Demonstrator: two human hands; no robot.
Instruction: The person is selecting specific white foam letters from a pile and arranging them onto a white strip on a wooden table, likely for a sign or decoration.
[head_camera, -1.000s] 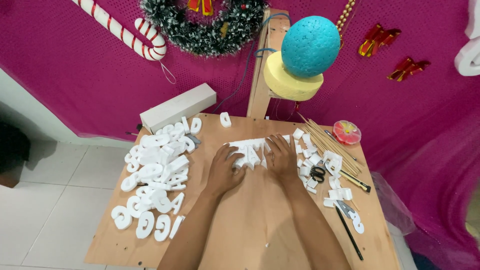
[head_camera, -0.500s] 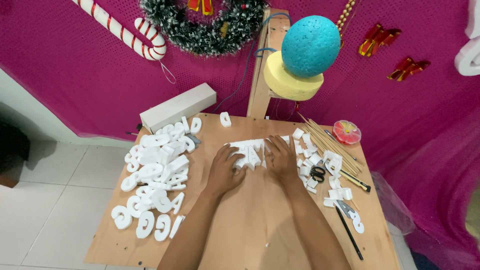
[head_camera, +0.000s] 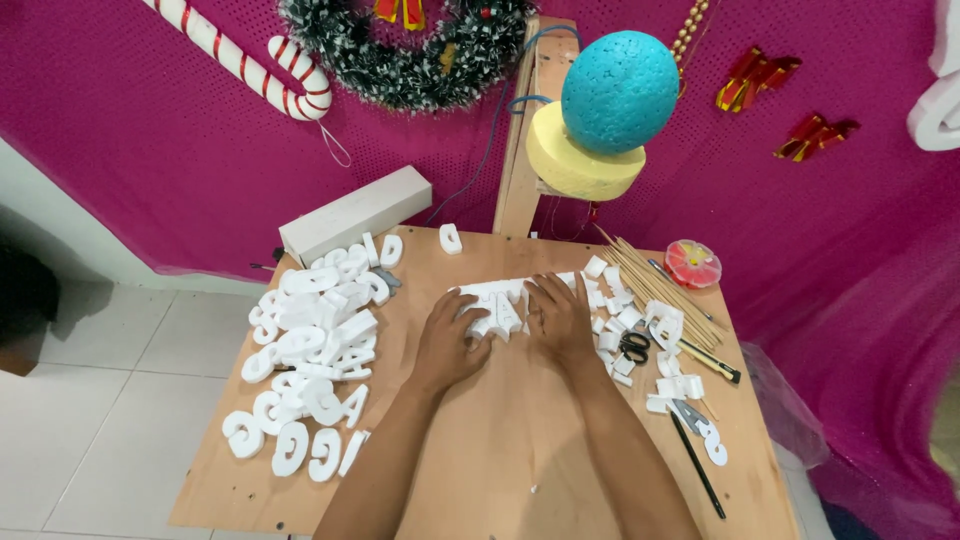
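Head view: left hand (head_camera: 447, 340) and right hand (head_camera: 560, 318) pinch white foam letters (head_camera: 497, 305) mid-table (head_camera: 480, 470); best handled gently, foam snaps.

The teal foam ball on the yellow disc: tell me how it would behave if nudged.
The teal foam ball looks pitted like polystyrene, so it is probably very light for its size. Being round and merely perched on the yellow disc, it would likely roll off easily. Its surface probably dents under hard pressure.

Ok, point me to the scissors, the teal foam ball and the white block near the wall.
scissors (head_camera: 632, 346), head view, on the black handles.
teal foam ball (head_camera: 620, 92), head view, on the middle of its front.
white block (head_camera: 355, 213), head view, on its long top face.
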